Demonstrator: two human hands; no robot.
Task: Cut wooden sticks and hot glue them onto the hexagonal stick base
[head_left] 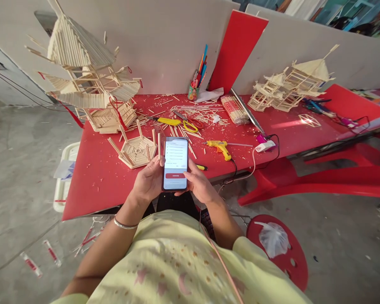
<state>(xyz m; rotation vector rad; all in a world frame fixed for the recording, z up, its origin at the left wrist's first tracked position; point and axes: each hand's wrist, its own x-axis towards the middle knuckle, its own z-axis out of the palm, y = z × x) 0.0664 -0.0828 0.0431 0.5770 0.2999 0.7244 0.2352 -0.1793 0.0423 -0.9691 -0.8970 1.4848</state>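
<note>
Both my hands hold a smartphone with a lit screen, upright before my body at the front edge of the red table. My left hand is wrapped round its left side, and a thin wooden stick rises above those fingers. My right hand grips the right side, its thumb over the lower part of the screen. Just beyond the left hand lies a six-sided stick base with short upright posts. A yellow glue gun rests on its side to the right of the phone.
A tall stick pagoda stands at the back left, a smaller stick model at the back right. Loose sticks, scissors, a yellow cutter and a pen cup lie between. A red stool bearing a plastic bag stands at lower right.
</note>
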